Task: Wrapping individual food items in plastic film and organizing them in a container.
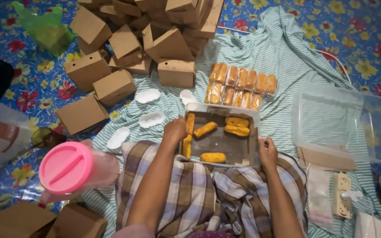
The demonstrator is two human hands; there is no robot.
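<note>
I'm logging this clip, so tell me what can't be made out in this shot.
- Head view: left hand fingertips, curled down over the tray; whether they grip a roll is unclear.
- Pink-lidded jug contents: lid hides them.
- Cardboard boxes: the pile is cut by the top edge.
- Right hand palm, turned away on the tray rim.

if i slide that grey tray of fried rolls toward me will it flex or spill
The tray looks thin and shallow, so it may flex if pulled by one edge. The fried rolls lie loose and rounded, likely to roll or shift. The right hand on the rim and the left hand opposite suggest two-handed support helps.
</note>
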